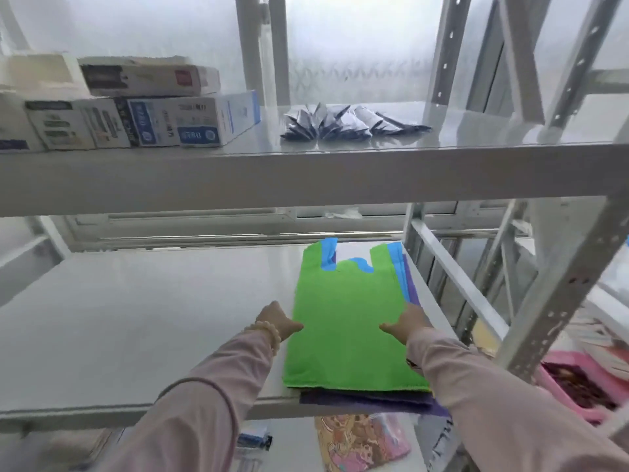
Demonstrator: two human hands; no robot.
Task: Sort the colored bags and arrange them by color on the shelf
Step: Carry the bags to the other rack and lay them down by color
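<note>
Bright, hazy backlight from the window; edges bend and blur.

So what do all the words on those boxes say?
None can be read.
Blue-and-white box: printing, too blurred.
Box on top: red patch and dark label, too blurred.
Left boxes: blurred print.
Green bag: no writing.

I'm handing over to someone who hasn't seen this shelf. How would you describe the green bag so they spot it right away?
Find the lower shelf of the white metal rack; a flat stack of bags lies at its right end. The green bag is the top one, between the left hand and right hand. Only blue and purple edges show from the bags beneath it.
</note>
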